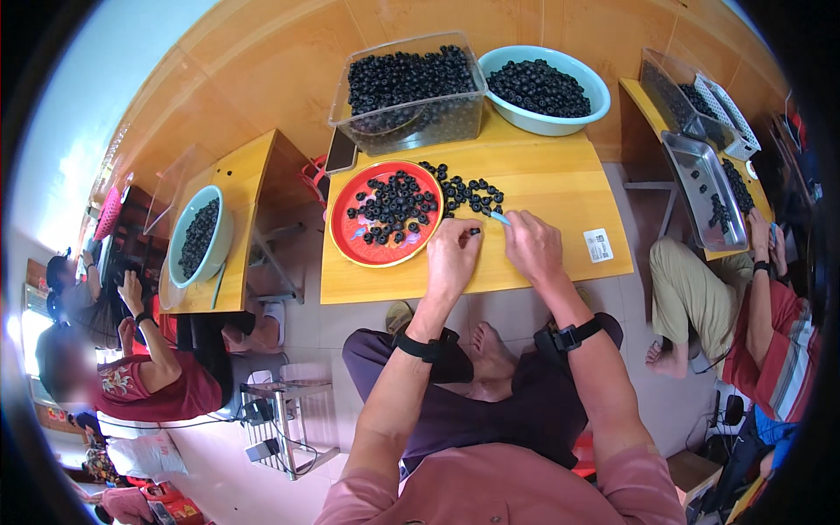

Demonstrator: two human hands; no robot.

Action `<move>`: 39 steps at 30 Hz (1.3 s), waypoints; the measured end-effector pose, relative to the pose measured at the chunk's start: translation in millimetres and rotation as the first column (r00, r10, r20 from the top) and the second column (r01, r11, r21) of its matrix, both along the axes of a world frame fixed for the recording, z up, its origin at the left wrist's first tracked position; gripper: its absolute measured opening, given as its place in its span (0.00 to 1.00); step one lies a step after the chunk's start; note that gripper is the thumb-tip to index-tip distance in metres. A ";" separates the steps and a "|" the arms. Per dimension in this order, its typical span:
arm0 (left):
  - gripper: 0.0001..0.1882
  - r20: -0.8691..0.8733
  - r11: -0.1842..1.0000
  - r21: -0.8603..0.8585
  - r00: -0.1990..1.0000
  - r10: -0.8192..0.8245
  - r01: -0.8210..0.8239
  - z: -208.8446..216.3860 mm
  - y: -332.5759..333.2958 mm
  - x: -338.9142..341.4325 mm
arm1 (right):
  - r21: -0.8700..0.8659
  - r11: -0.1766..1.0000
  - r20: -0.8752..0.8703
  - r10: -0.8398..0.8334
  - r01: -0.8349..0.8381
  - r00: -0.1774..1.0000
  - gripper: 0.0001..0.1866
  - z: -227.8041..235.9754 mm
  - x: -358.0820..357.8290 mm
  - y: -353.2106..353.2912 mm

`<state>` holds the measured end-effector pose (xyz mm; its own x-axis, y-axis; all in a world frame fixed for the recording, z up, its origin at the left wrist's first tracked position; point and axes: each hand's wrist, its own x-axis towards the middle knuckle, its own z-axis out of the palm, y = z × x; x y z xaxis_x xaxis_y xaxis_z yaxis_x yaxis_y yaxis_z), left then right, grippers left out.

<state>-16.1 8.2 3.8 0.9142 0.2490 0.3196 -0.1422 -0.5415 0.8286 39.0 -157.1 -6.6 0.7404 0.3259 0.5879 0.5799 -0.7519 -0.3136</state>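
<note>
Between the thumb and fingers of my left hand [451, 255] is a small round black piece [475, 231]. My right hand [535, 248] is closed round a thin light-blue tool [500, 218], whose tip points left toward the loose pieces; its exact kind is too small to tell. Just left of my left hand lies a round red tray [339, 226] with a yellow rim, holding many black ring-like pieces [398, 199]. More of these pieces [472, 194] are scattered on the yellow table [551, 179], beyond my hands and against the tray's right side.
A clear plastic bin [420, 131] and a light-blue basin [549, 123], both full of black pieces, stand at the table's back. A white label [598, 246] sits at right. People work at side tables, with another basin [219, 223] left and a metal tray [700, 229] right.
</note>
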 end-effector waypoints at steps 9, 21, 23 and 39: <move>0.20 0.055 0.976 -0.199 0.994 0.095 -0.082 -14.6 -3.9 1.1 | -0.002 0.996 0.040 0.094 -0.094 0.995 0.04 1.8 -3.2 -0.2; 0.20 0.026 0.985 -0.128 0.992 0.120 -0.116 -15.8 -4.4 -0.5 | -0.033 0.974 0.074 0.226 -0.224 0.971 0.03 8.3 -8.3 0.5; 0.20 0.035 0.984 -0.136 0.992 0.119 -0.113 -15.1 -4.6 -0.8 | -0.055 0.975 0.059 0.219 -0.216 0.974 0.03 8.1 -8.2 0.2; 0.16 0.039 0.916 -0.388 0.991 0.125 -0.101 -18.6 -2.0 -2.7 | -0.024 0.984 0.019 0.177 -0.176 0.984 0.04 5.1 -3.8 1.5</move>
